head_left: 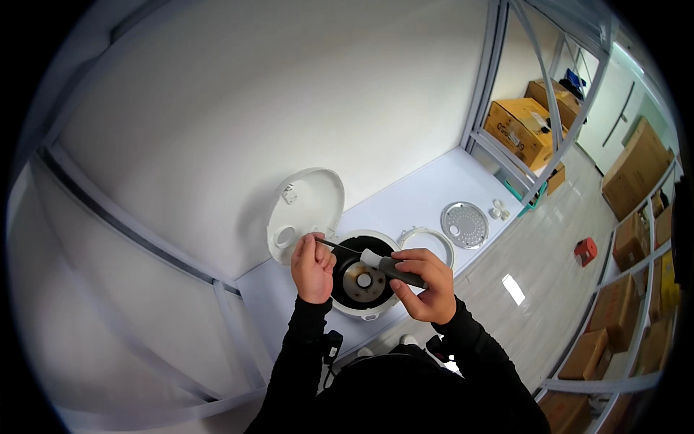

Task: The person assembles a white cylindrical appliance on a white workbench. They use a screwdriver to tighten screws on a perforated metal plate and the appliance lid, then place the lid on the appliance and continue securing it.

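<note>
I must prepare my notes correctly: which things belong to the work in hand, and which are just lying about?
Apparently belonging:
screwdriver in both hands
open round housing
white lid
white ring
perforated disc
small white pieces

Apparently unrelated:
cardboard boxes
red object

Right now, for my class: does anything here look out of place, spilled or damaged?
The metal plate inside the round white housing has brownish marks, perhaps staining or scorching. A red object also sits alone on the floor. No spill shows.

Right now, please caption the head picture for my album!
Right grip and left grip hold a screwdriver above an open white appliance.
</note>
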Demonstrator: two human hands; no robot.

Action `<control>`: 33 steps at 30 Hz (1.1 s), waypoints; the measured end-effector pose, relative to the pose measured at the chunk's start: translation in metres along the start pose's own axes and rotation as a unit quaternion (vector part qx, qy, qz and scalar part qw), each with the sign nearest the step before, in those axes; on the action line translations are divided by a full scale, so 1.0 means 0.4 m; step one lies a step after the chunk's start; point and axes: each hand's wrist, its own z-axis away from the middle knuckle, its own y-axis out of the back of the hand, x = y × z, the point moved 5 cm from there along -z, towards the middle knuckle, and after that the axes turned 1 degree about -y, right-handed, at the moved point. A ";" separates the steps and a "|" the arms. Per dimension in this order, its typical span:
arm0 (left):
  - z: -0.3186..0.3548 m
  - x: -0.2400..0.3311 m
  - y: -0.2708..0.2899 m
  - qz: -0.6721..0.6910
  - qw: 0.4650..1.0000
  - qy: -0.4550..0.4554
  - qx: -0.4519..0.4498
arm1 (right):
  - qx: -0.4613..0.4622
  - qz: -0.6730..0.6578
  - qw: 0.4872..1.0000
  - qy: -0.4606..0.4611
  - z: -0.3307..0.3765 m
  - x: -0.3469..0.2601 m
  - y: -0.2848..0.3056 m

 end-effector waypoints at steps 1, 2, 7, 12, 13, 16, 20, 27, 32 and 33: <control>0.002 -0.006 0.003 0.006 1.000 0.002 -0.004 | -0.001 0.001 1.000 -0.004 0.007 0.002 0.004; 0.001 -0.009 0.003 0.003 1.000 0.003 -0.005 | 0.004 0.002 1.000 -0.002 0.010 0.005 0.010; 0.012 -0.042 -0.016 -0.001 1.000 0.017 -0.002 | 0.027 0.016 0.999 -0.011 0.033 0.022 0.070; 0.046 -0.098 -0.112 0.015 0.995 0.065 -0.075 | 0.080 0.042 0.996 0.003 0.047 0.086 0.179; 0.057 -0.111 -0.139 -0.018 0.995 0.080 -0.063 | 0.088 0.041 0.995 -0.002 0.047 0.104 0.207; 0.078 -0.184 -0.200 -0.047 0.987 0.131 -0.076 | 0.108 0.015 0.994 -0.014 0.052 0.183 0.287; 0.090 -0.339 -0.264 -0.060 0.979 0.174 -0.093 | 0.068 0.008 0.997 -0.020 0.052 0.280 0.405; 0.030 -0.622 -0.269 -0.105 0.978 0.174 0.040 | 0.056 -0.001 0.998 -0.033 0.040 0.411 0.607; -0.034 -0.785 -0.131 -0.538 0.837 0.087 0.050 | 0.052 -0.020 0.997 -0.049 0.031 0.480 0.675; -0.035 -0.814 -0.113 -0.579 0.808 0.103 0.042 | 0.047 -0.028 0.997 -0.048 0.028 0.489 0.678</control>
